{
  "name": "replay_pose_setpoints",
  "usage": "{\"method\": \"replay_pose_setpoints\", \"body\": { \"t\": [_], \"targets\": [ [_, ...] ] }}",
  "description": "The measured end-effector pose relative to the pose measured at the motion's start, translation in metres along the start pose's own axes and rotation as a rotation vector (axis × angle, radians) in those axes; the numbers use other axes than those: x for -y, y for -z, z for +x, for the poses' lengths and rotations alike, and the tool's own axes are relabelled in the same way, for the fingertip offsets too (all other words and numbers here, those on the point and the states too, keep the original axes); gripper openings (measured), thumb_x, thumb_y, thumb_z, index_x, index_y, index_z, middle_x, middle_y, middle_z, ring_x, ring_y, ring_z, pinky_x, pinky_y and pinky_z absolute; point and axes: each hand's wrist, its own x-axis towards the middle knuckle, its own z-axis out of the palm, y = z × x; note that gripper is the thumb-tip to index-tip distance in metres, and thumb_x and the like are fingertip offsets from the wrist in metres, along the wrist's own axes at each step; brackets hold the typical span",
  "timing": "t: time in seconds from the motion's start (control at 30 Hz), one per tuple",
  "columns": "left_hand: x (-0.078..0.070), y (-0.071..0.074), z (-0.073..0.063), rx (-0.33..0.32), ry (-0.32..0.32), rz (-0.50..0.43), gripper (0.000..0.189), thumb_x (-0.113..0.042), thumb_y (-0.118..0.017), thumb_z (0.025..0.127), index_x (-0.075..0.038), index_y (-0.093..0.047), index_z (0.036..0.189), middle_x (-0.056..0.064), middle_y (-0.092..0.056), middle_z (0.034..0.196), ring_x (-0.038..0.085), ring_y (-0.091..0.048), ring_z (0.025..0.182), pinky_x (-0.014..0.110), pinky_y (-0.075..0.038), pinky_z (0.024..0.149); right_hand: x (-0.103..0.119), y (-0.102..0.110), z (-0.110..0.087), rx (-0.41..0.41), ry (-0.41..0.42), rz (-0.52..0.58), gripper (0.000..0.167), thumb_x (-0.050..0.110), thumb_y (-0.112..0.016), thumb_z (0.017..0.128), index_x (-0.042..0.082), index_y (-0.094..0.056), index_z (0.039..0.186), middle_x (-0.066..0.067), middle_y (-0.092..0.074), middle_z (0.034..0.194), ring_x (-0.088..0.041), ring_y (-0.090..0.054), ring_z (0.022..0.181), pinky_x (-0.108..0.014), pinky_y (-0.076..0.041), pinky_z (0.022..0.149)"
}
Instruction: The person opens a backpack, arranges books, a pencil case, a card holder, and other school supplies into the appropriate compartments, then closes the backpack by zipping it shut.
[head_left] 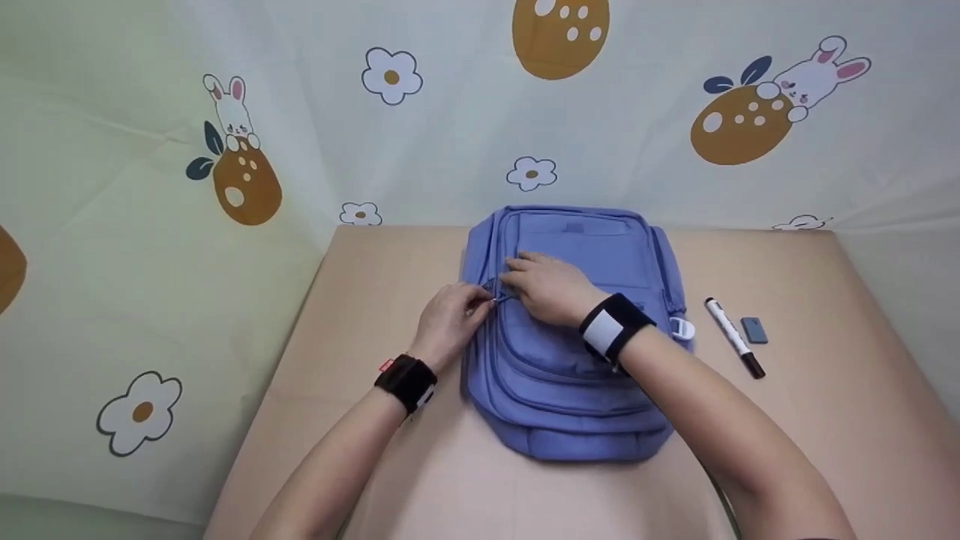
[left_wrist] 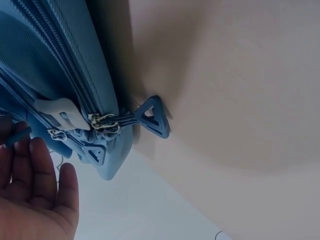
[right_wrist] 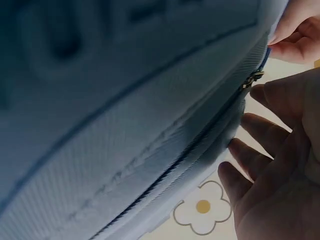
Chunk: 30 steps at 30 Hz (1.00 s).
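Note:
A blue backpack [head_left: 574, 409] lies on the table, its front pockets facing up. On its left edge my left hand [head_left: 448, 315] pinches a blue zipper pull [left_wrist: 19, 136] between thumb and finger. My right hand [head_left: 553, 289] lies over the front of the bag, fingers loosely extended. In the right wrist view its fingertips touch the fabric near a brass-coloured zipper slider [right_wrist: 252, 79]. Two more zipper pulls with triangular tabs, one of them a dark tab [left_wrist: 154, 117], hang by a pale strap piece [left_wrist: 62, 112] in the left wrist view.
Right of the backpack lie a white marker [head_left: 727, 330] with a dark cap and a small grey-blue block [head_left: 754, 330]. A white buckle [head_left: 682, 328] sticks out from the bag's right side. Printed cloth [head_left: 450, 135] stands behind the beige table [head_left: 375, 262].

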Motion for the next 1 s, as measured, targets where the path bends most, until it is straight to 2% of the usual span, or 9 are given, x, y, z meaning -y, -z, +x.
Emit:
{"method": "replay_pose_setpoints", "body": {
  "t": [0.23, 0.57, 0.7, 0.9, 1.0],
  "targets": [
    [0.000, 0.000, -0.001, 0.005, -0.015, 0.007, 0.013, -0.019, -0.071, 0.098, -0.010, -0.076, 0.105, 0.002, -0.071, 0.098, 0.020, -0.064, 0.092, 0.037, -0.053, 0.083, -0.005, -0.004, 0.003, 0.051, -0.018, 0.004, 0.040, 0.020, -0.043, 0.108, 0.012, -0.061, 0.143, -0.013, -0.045, 0.157, -0.035, -0.030, 0.150, -0.052, -0.028, 0.120],
    [0.002, 0.001, -0.010, -0.003, -0.060, 0.066, 0.011, -0.019, -0.070, 0.099, -0.010, -0.076, 0.103, 0.002, -0.071, 0.098, 0.021, -0.065, 0.091, 0.036, -0.054, 0.080, -0.005, -0.008, 0.006, 0.069, 0.006, 0.035, 0.041, 0.016, -0.043, 0.107, 0.010, -0.061, 0.143, -0.014, -0.046, 0.155, -0.036, -0.032, 0.149, -0.050, -0.027, 0.121],
    [-0.004, 0.007, -0.022, 0.002, -0.095, 0.088, 0.009, -0.019, -0.070, 0.099, -0.012, -0.075, 0.101, 0.001, -0.070, 0.096, 0.020, -0.064, 0.089, 0.036, -0.053, 0.078, -0.004, -0.009, 0.007, 0.081, -0.004, 0.038, 0.041, 0.017, -0.043, 0.107, 0.012, -0.061, 0.143, -0.013, -0.046, 0.156, -0.035, -0.031, 0.150, -0.051, -0.027, 0.120],
    [-0.019, 0.014, -0.045, -0.016, -0.205, 0.085, 0.006, -0.017, -0.073, 0.095, -0.011, -0.074, 0.098, 0.001, -0.070, 0.094, 0.021, -0.063, 0.084, 0.036, -0.053, 0.073, -0.004, -0.009, 0.009, 0.072, 0.000, 0.024, 0.041, 0.017, -0.043, 0.106, 0.012, -0.062, 0.142, -0.014, -0.047, 0.155, -0.036, -0.032, 0.149, -0.050, -0.026, 0.121],
    [-0.023, 0.013, -0.051, -0.026, -0.220, 0.075, 0.006, -0.017, -0.074, 0.095, -0.012, -0.073, 0.098, 0.001, -0.070, 0.094, 0.020, -0.064, 0.085, 0.036, -0.054, 0.073, -0.004, -0.010, 0.008, 0.064, -0.008, 0.016, 0.040, 0.016, -0.043, 0.106, 0.012, -0.062, 0.141, -0.014, -0.047, 0.155, -0.036, -0.032, 0.149, -0.050, -0.026, 0.121]
  ]
}}
